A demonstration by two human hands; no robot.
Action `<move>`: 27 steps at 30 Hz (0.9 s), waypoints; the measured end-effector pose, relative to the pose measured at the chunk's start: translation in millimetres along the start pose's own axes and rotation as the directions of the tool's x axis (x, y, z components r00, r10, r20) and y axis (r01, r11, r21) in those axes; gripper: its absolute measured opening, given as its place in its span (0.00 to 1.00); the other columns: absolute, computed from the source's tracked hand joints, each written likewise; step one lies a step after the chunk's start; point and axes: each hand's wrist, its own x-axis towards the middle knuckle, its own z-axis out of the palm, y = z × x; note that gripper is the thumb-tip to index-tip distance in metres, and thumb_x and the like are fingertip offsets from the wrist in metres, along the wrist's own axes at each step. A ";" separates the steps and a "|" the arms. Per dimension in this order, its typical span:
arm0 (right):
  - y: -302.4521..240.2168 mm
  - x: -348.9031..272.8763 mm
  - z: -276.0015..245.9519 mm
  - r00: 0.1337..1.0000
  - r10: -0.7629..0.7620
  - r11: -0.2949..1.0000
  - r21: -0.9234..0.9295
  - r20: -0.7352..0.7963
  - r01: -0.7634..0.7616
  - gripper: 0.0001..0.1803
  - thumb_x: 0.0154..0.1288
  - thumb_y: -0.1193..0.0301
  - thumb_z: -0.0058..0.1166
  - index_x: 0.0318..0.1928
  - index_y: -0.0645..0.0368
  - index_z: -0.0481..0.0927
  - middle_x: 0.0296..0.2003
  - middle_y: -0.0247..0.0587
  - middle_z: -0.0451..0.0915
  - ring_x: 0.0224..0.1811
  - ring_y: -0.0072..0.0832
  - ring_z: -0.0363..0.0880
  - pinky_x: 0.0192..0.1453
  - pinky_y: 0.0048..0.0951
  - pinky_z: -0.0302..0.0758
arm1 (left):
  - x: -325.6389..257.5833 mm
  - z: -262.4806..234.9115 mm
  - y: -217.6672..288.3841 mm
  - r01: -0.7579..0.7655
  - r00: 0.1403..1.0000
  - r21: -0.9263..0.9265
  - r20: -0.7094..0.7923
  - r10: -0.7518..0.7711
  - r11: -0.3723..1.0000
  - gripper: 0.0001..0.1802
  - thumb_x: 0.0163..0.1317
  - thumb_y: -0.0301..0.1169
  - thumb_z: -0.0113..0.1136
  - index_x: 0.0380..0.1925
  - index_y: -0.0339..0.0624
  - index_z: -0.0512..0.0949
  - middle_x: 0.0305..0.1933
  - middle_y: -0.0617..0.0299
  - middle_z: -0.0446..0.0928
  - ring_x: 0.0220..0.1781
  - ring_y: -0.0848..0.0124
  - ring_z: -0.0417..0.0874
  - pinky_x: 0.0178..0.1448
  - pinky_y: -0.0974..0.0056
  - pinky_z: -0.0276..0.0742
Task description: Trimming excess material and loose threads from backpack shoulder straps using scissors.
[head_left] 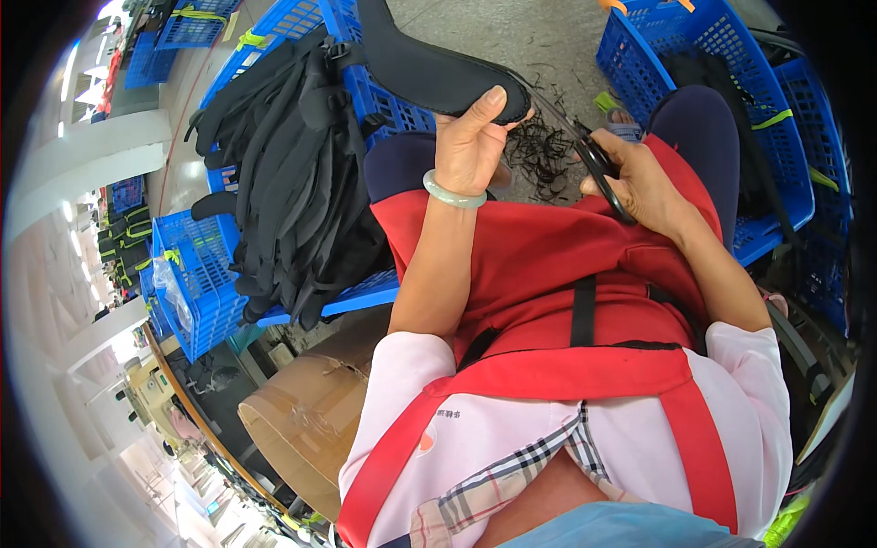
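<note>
Two hands work over the red apron (pixel 548 265) that covers the person's lap, and everything else is best placed from that apron. Above its far edge the left hand (pixel 470 146) holds a black padded strap piece (pixel 429 64) by its near, rounded end, the thumb lying on top and the fingers (pixel 521 115) curled under, clenched on the fabric. Held this way, the end juts out toward the other hand and its edge is presented for trimming, while the long remainder trails away toward the upper left. A pale green bangle (pixel 454 193) sits on that wrist.

Over the apron's right shoulder of fabric the right hand (pixel 644 183) grips a pair of black-handled scissors (pixel 598 160), fingers threaded through the loops and closed on them; the thin blades point at the strap's end, just beside it. Whether the blades touch the fabric is hard to tell.

Beyond the apron, on the grey floor (pixel 521 36) between the knees, lies a scatter of black thread trimmings (pixel 539 151), directly under the cutting spot. Left of the apron a blue plastic crate (pixel 196 274) carries a heap of black straps (pixel 292 183), within the left arm's reach; right of it stands another blue basket (pixel 713 55). A cardboard box (pixel 306 420) sits to the apron's lower left.
</note>
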 end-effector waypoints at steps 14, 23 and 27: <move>-4.0 4.0 -9.0 0.996 -0.084 0.982 -0.171 0.011 0.085 0.23 0.58 0.57 0.66 0.38 0.64 0.71 0.24 0.32 0.63 0.29 0.19 0.59 0.32 0.24 0.64 | -1.4 -3.0 -2.1 -0.022 0.991 0.141 0.134 0.003 0.990 0.10 0.61 0.19 0.58 0.42 0.43 0.79 0.41 0.60 0.81 0.43 0.63 0.83 0.45 0.52 0.82; -13.8 1.4 -12.2 1.000 -0.030 0.978 -0.208 0.005 0.030 0.25 0.56 0.57 0.67 0.40 0.65 0.71 0.25 0.35 0.67 0.29 0.20 0.62 0.34 0.27 0.66 | -5.0 5.1 -0.1 0.061 0.997 0.013 -0.036 -0.061 0.998 0.11 0.57 0.15 0.61 0.37 0.42 0.80 0.38 0.64 0.81 0.41 0.72 0.82 0.48 0.65 0.80; -19.8 1.6 -3.7 0.990 -0.133 0.934 -0.339 -0.044 0.111 0.28 0.54 0.56 0.68 0.41 0.65 0.71 0.25 0.37 0.70 0.29 0.21 0.65 0.34 0.28 0.67 | -6.9 2.7 -0.9 0.053 0.999 0.145 0.001 -0.053 0.988 0.11 0.57 0.15 0.61 0.37 0.43 0.80 0.38 0.66 0.81 0.41 0.75 0.82 0.49 0.69 0.77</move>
